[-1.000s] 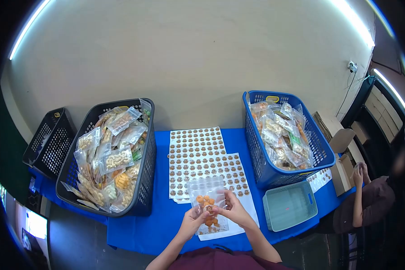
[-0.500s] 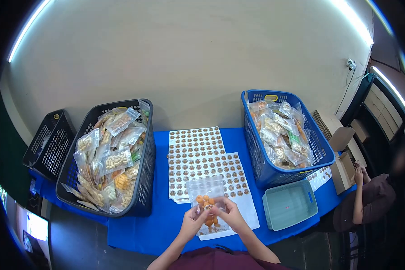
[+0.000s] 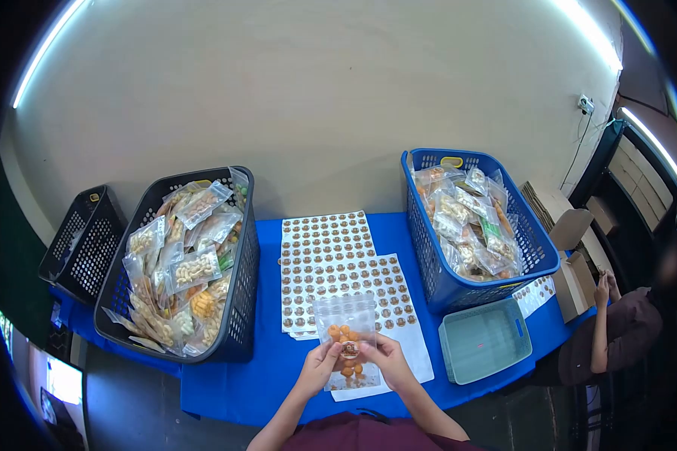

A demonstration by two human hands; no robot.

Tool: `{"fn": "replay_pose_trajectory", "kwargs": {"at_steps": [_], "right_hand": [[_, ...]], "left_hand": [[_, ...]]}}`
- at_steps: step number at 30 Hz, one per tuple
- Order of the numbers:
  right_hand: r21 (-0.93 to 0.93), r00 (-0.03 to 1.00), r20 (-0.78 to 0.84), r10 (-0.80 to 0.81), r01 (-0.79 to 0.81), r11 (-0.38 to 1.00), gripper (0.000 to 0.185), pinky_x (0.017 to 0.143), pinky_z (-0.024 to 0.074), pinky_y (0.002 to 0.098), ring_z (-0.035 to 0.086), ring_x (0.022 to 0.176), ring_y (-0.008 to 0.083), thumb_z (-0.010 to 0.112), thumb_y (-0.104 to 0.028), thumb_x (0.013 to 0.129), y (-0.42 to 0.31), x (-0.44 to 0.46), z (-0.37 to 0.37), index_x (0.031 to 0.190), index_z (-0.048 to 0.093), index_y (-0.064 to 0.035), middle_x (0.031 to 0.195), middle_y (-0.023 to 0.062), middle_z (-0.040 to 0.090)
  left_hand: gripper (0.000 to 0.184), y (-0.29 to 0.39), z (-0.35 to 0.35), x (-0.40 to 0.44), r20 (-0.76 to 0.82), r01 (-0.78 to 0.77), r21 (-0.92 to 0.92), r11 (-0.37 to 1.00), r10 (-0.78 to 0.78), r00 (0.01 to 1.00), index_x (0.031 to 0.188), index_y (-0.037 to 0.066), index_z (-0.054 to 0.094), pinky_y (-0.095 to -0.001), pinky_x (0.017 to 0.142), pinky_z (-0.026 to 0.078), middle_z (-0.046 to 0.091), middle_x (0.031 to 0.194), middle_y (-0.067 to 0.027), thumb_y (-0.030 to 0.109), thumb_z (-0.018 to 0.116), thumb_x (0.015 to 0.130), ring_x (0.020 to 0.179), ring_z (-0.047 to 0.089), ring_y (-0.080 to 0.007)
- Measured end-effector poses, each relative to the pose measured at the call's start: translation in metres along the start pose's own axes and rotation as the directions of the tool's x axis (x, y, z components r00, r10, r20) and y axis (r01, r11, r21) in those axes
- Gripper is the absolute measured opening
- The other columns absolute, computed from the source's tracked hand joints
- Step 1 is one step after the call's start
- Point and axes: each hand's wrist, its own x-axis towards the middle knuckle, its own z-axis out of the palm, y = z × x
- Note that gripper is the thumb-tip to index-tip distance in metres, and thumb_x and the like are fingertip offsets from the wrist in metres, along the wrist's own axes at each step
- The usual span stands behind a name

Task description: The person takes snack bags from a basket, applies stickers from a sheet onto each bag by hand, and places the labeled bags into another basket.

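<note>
A clear zip bag with orange round pieces is held upright over the table's front part. A round brown sticker sits on its front. My left hand grips the bag's left edge, thumb beside the sticker. On the other side, my right hand pinches the right edge, its thumb also near the sticker. Behind and partly under the bag lie white sheets of round brown stickers. The lower sheet has a bare white part at the right.
A black basket of filled bags stands left, a smaller black basket beyond it. At right are a blue basket of bags, a green tray, a cardboard box and a co-worker at the blue table.
My right hand has closed in on the bag's edge, and both thumbs have moved apart, uncovering the sticker. The co-worker's hands have shifted slightly.
</note>
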Motion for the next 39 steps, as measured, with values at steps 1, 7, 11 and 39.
{"fn": "replay_pose_trajectory", "kwargs": {"at_steps": [1,7,11,39], "right_hand": [[-0.019,1.000,-0.003,-0.025,0.024,1.000,0.029,0.074,0.0456,0.0248,0.055,0.087,0.0114,0.058,-0.012,0.081,0.000,0.000,0.000,0.105,0.052,0.0030,0.096,0.0081,0.058],[-0.128,0.988,-0.099,-0.118,0.105,0.986,0.019,0.069,0.0462,0.0234,0.057,0.077,0.0103,0.062,-0.008,0.078,-0.008,-0.001,0.009,0.092,0.056,0.0021,0.086,0.0068,0.060],[-0.074,0.984,-0.144,-0.106,0.096,0.993,0.016,0.066,0.0459,0.0221,0.057,0.072,0.0092,0.063,-0.010,0.078,-0.008,0.000,0.010,0.087,0.058,0.0019,0.078,0.0057,0.060],[0.034,1.000,0.005,0.012,-0.012,0.999,0.016,0.071,0.0460,0.0249,0.054,0.085,0.0107,0.062,-0.008,0.078,0.001,0.000,0.006,0.091,0.054,-0.0029,0.091,0.0051,0.058]], "left_hand": [[0.038,-0.002,-0.002,0.000,0.012,0.016,-0.014,1.000,-0.015,1.000,0.108,-0.005,0.048,-0.0254,0.072,0.049,0.057,0.097,-0.0092,0.029,0.043,0.090,0.086,0.059,-0.0147],[0.034,0.004,0.009,-0.003,0.063,-0.021,0.030,0.999,0.019,0.998,0.108,-0.005,0.047,-0.0241,0.073,0.048,0.057,0.098,-0.0095,0.020,0.051,0.087,0.086,0.058,-0.0137],[0.032,0.000,0.008,-0.002,0.069,0.053,-0.001,0.999,-0.053,0.996,0.110,-0.004,0.047,-0.0244,0.073,0.048,0.057,0.100,-0.0098,0.016,0.052,0.086,0.088,0.057,-0.0139],[0.036,-0.005,-0.013,0.002,0.039,0.055,-0.020,0.998,-0.055,0.998,0.112,-0.003,0.047,-0.0253,0.073,0.049,0.057,0.101,-0.0081,0.024,0.046,0.089,0.086,0.058,-0.0137]]}}
